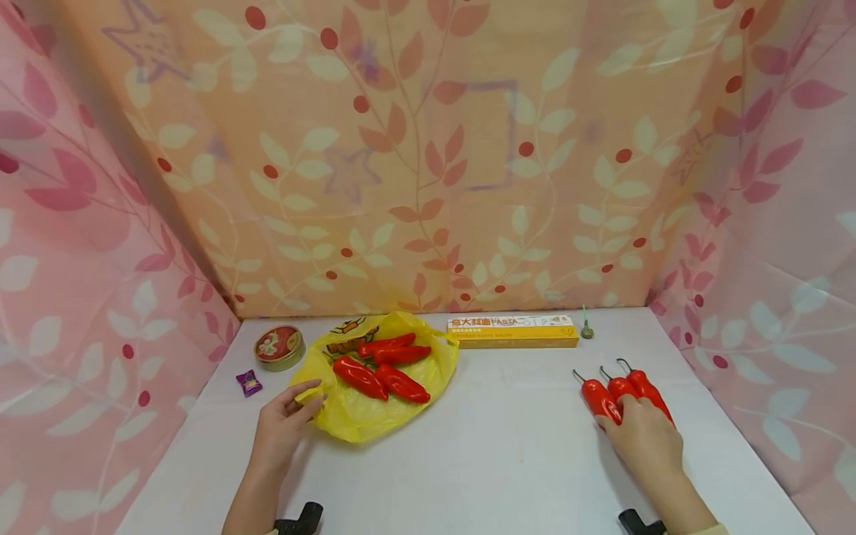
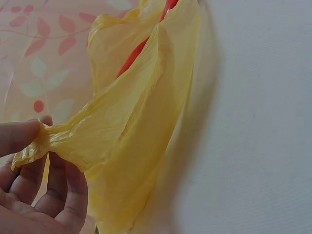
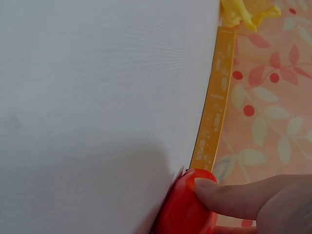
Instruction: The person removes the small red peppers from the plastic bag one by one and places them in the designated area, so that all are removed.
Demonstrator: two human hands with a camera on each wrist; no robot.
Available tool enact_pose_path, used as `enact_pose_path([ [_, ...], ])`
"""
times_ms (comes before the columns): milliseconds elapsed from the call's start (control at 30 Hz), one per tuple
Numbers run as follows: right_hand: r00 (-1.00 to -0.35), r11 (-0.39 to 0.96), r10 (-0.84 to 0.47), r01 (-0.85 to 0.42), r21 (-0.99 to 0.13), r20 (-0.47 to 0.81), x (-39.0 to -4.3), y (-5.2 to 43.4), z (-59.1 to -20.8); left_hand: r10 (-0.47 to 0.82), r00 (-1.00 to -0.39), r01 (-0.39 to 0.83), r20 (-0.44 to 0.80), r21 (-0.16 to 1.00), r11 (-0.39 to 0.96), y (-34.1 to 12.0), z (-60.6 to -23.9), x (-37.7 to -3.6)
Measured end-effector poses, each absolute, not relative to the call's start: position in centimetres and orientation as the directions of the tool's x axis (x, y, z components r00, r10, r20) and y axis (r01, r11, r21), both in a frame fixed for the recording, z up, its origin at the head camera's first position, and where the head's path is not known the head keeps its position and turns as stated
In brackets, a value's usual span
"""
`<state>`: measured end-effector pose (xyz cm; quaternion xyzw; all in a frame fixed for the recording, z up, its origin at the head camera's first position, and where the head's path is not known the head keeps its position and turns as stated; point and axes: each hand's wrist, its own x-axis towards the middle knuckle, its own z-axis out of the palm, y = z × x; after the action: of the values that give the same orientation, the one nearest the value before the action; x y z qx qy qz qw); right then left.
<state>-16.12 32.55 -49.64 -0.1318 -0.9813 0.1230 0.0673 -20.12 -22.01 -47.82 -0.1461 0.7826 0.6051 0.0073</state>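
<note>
1. Pinching the near edge of a yellow plastic bag (image 1: 374,401), the left hand (image 1: 284,423) has thumb and fingers (image 2: 19,136) closed on a bunched fold of the film; the left wrist view shows this fold drawn out taut from the rest of the bag.
2. Four red peppers (image 1: 384,368) lie on the opened bag, clustered together at its middle (one shows as a red streak inside the folds in the left wrist view).
3. The right hand (image 1: 642,438) rests on the white table (image 1: 501,446) at the right, fingers curled over three more red peppers (image 1: 618,394) that lie side by side with their dark hooked stems pointing away from the person. In the right wrist view a fingertip (image 3: 214,192) presses on one glossy pepper.
4. A long yellow pasta box (image 1: 513,331) lies along the back edge of the table, just right of the bag and well apart from the right hand.
5. A round tin (image 1: 279,347) sits just left of the bag, and a small purple wrapped candy (image 1: 249,383) lies nearer the person, beside it.
6. A small metal object (image 1: 586,331) sits just beyond the box's right end; I cannot tell what it is.
</note>
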Motion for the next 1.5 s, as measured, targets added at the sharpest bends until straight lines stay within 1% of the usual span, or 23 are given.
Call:
enact_pose_path([
  [133, -0.953, 0.937, 0.282, 0.248, -0.246, 0.112, -16.0, 32.5, -50.0, -0.224, -0.955, -0.245, -0.195, 0.944, 0.221, -22.1, -47.9, -20.1],
  [300, -0.946, 0.927, 0.310, 0.278, -0.251, 0.097, -15.8, 32.6, -49.9, -0.219, -0.958, -0.237, -0.187, 0.944, 0.231, -22.0, -47.6, -20.1],
  [467, -0.944, 0.927, 0.310, 0.274, -0.255, 0.113, -15.7, 32.7, -49.8, -0.217, -0.959, -0.230, -0.181, 0.946, 0.230, -22.0, -47.5, -20.0],
  [833, -0.933, 0.921, 0.340, 0.304, -0.245, 0.119, -16.1, 32.9, -49.1, -0.228, -0.952, -0.257, -0.206, 0.940, 0.224, -22.1, -47.4, -20.0],
  [1033, -0.954, 0.921, 0.277, 0.230, -0.315, 0.114, -17.3, 31.8, -47.4, -0.228, -0.954, -0.248, -0.196, 0.942, 0.226, -22.2, -47.3, -20.1],
  [1133, -0.971, 0.914, 0.226, 0.184, -0.362, 0.077, -18.0, 30.6, -46.5, -0.222, -0.955, -0.244, -0.195, 0.944, 0.222, -22.2, -47.5, -20.0],
  [1267, -0.984, 0.899, 0.167, 0.127, -0.418, 0.060, -19.2, 28.4, -45.8, -0.215, -0.958, -0.237, -0.190, 0.947, 0.218, -22.2, -47.6, -19.9],
  [1500, -0.983, 0.880, 0.117, 0.035, -0.474, 0.143, -21.1, 24.1, -45.2, -0.228, -0.957, -0.228, -0.178, 0.949, 0.219, -22.0, -47.6, -19.9],
])
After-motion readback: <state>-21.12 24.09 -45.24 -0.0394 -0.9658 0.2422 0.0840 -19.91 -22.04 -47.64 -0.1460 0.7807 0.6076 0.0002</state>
